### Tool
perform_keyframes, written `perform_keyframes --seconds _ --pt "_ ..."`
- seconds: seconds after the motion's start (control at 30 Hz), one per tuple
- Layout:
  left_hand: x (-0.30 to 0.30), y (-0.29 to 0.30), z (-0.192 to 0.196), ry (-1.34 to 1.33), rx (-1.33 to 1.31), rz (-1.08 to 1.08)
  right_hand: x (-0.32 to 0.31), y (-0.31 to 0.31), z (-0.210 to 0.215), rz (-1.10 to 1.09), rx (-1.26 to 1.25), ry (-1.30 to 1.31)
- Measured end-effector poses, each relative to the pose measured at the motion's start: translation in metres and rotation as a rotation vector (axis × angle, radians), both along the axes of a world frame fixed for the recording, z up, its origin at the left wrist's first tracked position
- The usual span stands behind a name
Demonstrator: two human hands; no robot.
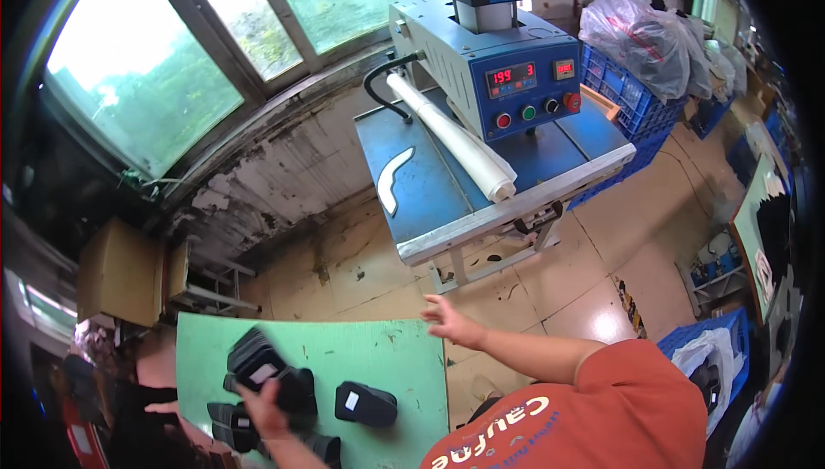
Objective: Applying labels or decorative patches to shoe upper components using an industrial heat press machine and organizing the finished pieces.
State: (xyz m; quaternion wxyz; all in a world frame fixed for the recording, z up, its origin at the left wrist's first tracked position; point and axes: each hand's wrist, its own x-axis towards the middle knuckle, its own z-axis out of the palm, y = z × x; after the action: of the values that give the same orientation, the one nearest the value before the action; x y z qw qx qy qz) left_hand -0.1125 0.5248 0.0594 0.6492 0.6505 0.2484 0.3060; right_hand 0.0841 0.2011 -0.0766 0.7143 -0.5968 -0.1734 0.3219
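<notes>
My left hand (pixel 265 410) is over the green table at lower left, somewhat blurred, its thumb and a finger spread apart. It is at the near edge of a stack of black flat pieces (pixel 255 350) with a white label; whether it touches them is unclear. More black stacked pieces (pixel 230 424) lie around that hand, partly hidden by it. A separate black bundle (pixel 368 406) with a white label rests to its right. My right hand (pixel 453 323) is raised past the table's right edge, empty, with fingers apart.
A blue heat press (pixel 516 82) with lit displays stands ahead on a metal-edged table (pixel 516 226). A white roll (pixel 455 142) and curved white piece (pixel 395 180) lie there. The green table (pixel 369 344) is nearest. Blue crates (pixel 632 95) and a cardboard box (pixel 120 271) flank the floor.
</notes>
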Motion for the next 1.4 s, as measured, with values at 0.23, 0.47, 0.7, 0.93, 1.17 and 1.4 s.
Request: perform_keyframes --seconds 0.23,0.47,0.7,0.93,1.17,1.4 --pt "0.065 -0.194 -0.028 0.057 -0.124 -0.344 0.006 0.009 0.099 0.395 0.344 -0.107" --pt "0.054 -0.288 -0.013 0.404 1.209 0.026 -0.008 -0.03 0.068 0.151 0.176 0.332" --pt "0.007 -0.319 -0.043 0.565 0.978 -0.775 0.017 -0.045 0.046 0.255 0.149 0.71" --pt "-0.104 -0.245 -0.114 1.047 0.571 -0.038 -0.007 0.004 0.025 0.235 0.086 0.896" --pt "-0.169 -0.107 -0.121 0.968 0.609 0.728 -0.045 0.076 -0.007 0.123 -0.017 0.692" --pt "-0.174 -0.06 -0.116 1.245 0.688 0.647 -0.044 0.1 0.003 0.04 -0.374 0.402"
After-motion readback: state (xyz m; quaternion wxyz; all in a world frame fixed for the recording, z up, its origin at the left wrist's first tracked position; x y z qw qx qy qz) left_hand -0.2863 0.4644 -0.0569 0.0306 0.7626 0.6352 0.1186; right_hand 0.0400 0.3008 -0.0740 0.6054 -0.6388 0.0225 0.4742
